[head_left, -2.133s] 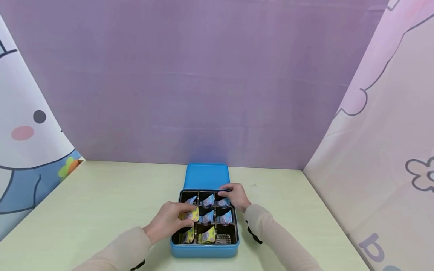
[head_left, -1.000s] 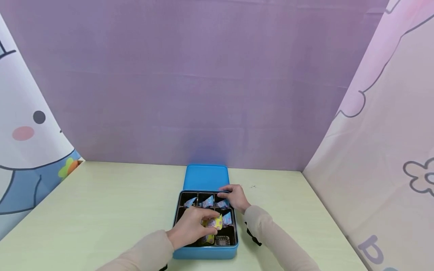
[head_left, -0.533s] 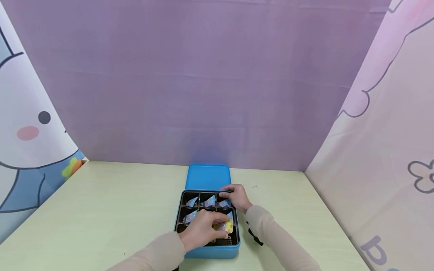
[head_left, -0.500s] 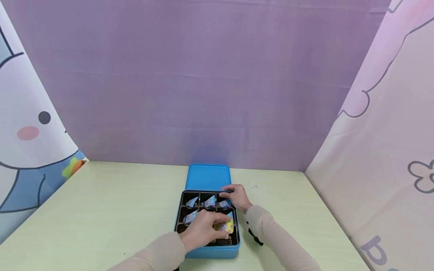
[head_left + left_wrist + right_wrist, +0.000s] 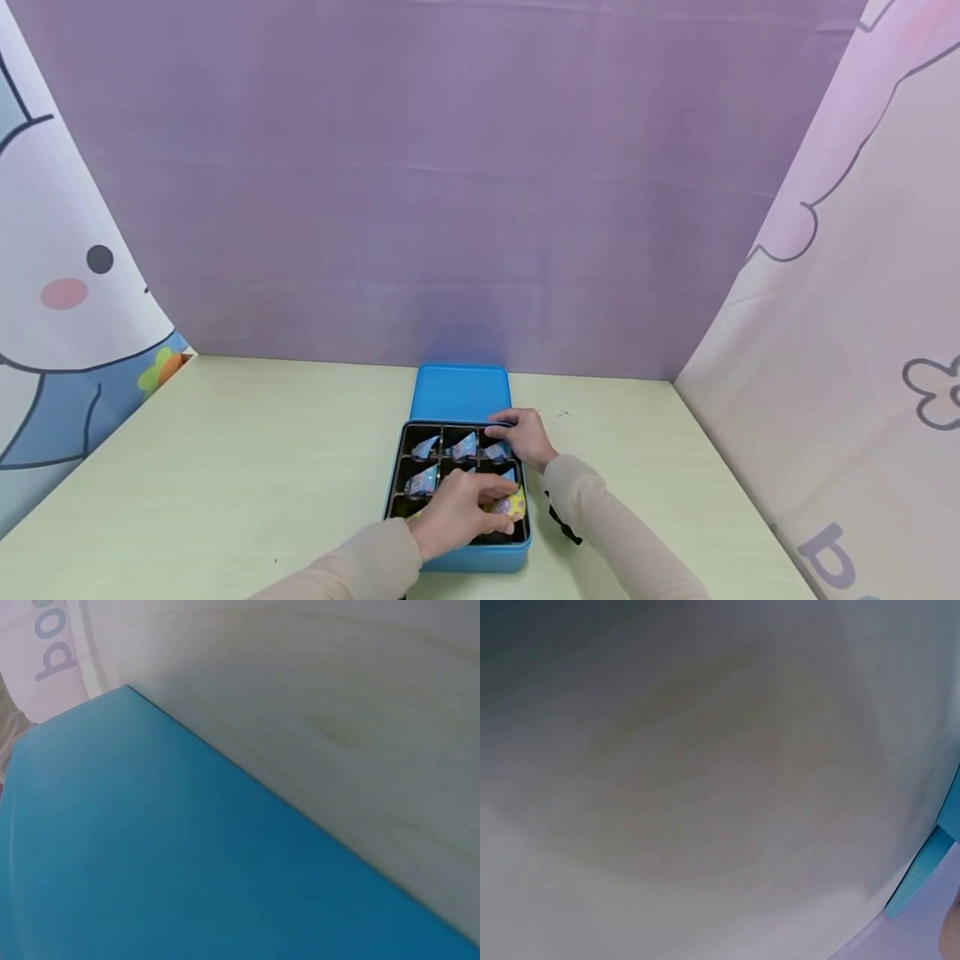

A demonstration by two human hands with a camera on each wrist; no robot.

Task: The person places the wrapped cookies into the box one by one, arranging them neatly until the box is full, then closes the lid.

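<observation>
A blue box (image 5: 474, 558) with a black divided tray inside stands on the table, its compartments in rows of three. Between thumb and fingers my left hand (image 5: 453, 515) pinches a yellow wrapped candy (image 5: 511, 505), low over the front right compartment. Blue wrapped candies (image 5: 464, 447) lie in the back and middle rows. Much of the front row is hidden behind my left hand. At the box's far right corner, my right hand (image 5: 529, 438) holds the rim with thumb and fingers. The box's blue outer wall (image 5: 165, 847) fills much of the left wrist view.
Behind the box lies a flat blue lid (image 5: 460, 392), against its back edge. Pale tabletop (image 5: 300, 450) extends on both sides. A purple backdrop (image 5: 450, 183) rises at the back, with printed panels (image 5: 840, 333) at the sides.
My left hand has carried the yellow candy rightward across the tray, from the left column to the front right compartment, lowering it slightly. The right hand has stayed at the corner.
</observation>
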